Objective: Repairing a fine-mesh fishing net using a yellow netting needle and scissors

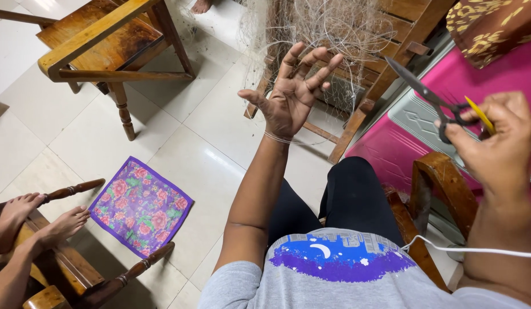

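The left hand, fingers spread and released, touches the fishing net draped over the wooden chair, while the right hand (nearer the body) clenches small scissors, blades angled up-left toward the net.

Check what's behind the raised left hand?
Behind the left hand hangs a tangled net draped over a wooden chair. The chair's seat is mostly hidden by net and hand.
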